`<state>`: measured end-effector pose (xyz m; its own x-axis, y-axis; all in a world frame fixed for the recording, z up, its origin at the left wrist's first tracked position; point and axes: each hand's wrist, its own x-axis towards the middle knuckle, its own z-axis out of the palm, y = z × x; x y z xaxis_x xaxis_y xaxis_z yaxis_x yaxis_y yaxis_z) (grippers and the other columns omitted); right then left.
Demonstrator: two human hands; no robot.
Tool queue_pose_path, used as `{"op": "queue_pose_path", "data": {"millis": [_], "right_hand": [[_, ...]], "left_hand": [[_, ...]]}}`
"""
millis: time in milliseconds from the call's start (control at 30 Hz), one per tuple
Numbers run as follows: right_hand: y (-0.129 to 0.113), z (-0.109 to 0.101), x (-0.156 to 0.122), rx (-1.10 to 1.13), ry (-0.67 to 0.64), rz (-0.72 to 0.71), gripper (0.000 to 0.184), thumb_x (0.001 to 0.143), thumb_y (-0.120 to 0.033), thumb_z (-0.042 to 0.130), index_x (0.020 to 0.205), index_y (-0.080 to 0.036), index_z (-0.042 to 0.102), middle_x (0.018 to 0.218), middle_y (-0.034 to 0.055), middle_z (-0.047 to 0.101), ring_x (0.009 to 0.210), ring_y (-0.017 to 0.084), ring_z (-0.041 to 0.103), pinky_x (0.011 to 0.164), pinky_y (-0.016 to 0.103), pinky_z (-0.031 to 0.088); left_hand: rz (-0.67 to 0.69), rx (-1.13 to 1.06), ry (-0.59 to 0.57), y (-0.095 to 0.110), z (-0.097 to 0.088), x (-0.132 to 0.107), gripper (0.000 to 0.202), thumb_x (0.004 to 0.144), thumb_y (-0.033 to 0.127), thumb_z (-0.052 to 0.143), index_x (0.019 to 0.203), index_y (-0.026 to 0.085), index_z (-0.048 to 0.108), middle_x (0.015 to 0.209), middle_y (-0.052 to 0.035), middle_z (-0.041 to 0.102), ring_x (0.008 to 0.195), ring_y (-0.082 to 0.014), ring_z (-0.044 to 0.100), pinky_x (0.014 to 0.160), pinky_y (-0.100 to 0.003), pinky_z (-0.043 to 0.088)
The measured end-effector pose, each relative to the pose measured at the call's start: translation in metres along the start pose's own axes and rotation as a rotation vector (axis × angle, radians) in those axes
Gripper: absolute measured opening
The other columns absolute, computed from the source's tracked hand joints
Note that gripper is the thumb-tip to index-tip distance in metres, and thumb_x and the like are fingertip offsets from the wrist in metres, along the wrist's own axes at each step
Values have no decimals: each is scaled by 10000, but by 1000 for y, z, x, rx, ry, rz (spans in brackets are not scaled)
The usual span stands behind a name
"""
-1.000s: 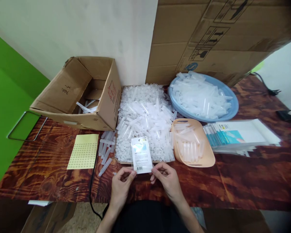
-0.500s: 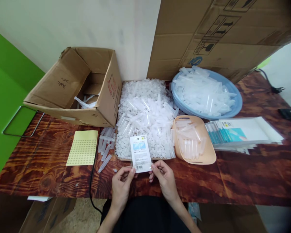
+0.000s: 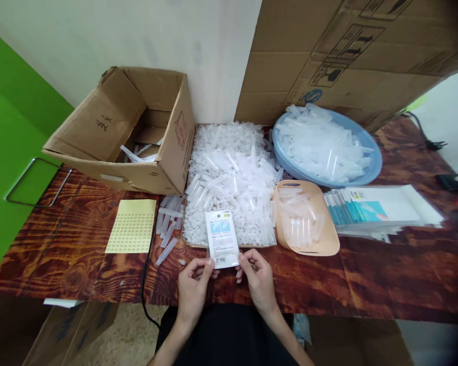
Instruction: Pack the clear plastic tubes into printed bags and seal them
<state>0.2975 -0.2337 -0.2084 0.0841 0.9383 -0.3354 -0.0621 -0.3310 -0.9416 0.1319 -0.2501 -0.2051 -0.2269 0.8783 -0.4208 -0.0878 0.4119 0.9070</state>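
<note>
L hand (image 3: pixel 194 285) & R hand (image 3: pixel 258 282) apart, each clamped on a lower corner of pkt (image 3: pixel 222 239); pkt seen against near edge of tubes (image 3: pixel 229 185), tub (image 3: pixel 329 240) to R; light, even pinch seemed best, clear of barcode (image 3: pixel 221 260), pkt flat w/o creases.

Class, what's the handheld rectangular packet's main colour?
White: the handheld rectangular packet shows best in the head view.

L fingers (image 3: pixel 206 272) + R fingers (image 3: pixel 248 267) on printed pkt (image 3: pixel 223 239), nr clr tubes (image 3: pixel 232 183)
</note>
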Motion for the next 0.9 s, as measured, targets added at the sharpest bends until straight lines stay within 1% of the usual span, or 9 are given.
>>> {"op": "queue_pose_path", "data": {"millis": [133, 300, 633, 767, 833, 900], "right_hand": [[3, 2, 0, -26, 24, 1, 385, 894, -533, 685, 734, -209, 551, 590, -16, 577, 481, 136, 550, 463, 236, 471], [8, 4, 1, -73, 33, 1, 402, 898, -552, 664, 729, -214, 526, 567, -25, 559, 461, 126, 525, 438, 222, 450], [14, 6, 5, -202, 81, -18, 423, 946, -518, 587, 663, -230, 458, 487, -57, 473, 406, 108, 435, 413, 218, 358], [14, 8, 5, -231, 109, -25, 426, 955, -502, 568, 651, -228, 448, 499, -57, 471, 403, 104, 426, 404, 215, 335], [15, 7, 5, -242, 111, -39, 431, 960, -499, 559, 648, -225, 447, 509, -56, 472, 409, 104, 434, 404, 213, 335], [16, 6, 5, -236, 107, -51, 431, 967, -499, 553, 652, -222, 451, 516, -55, 479, 416, 105, 442, 406, 210, 338]], "left_hand": [[-25, 7, 0, -3, 1, -1, 302, 837, 455, 730, 777, 162, 687, 635, -33, 733, 572, -190, 706, 569, -250, 564], [-47, 23, 54, -4, 4, 0, 335, 832, 471, 725, 716, 160, 677, 566, -25, 706, 495, -166, 660, 491, -222, 519], [-80, 53, 84, -6, 7, 2, 394, 843, 503, 694, 644, 165, 655, 512, -16, 676, 447, -145, 619, 466, -206, 485], [-73, 61, 84, -10, 6, 5, 461, 857, 557, 654, 623, 161, 652, 513, -19, 674, 447, -159, 635, 474, -227, 509], [-87, 40, 75, -12, 3, 6, 488, 859, 590, 637, 646, 152, 659, 548, -27, 690, 466, -172, 658, 495, -250, 542], [-101, -9, 72, -13, -1, 5, 477, 847, 610, 647, 723, 150, 661, 627, -35, 721, 497, -182, 686, 509, -269, 571]]}}
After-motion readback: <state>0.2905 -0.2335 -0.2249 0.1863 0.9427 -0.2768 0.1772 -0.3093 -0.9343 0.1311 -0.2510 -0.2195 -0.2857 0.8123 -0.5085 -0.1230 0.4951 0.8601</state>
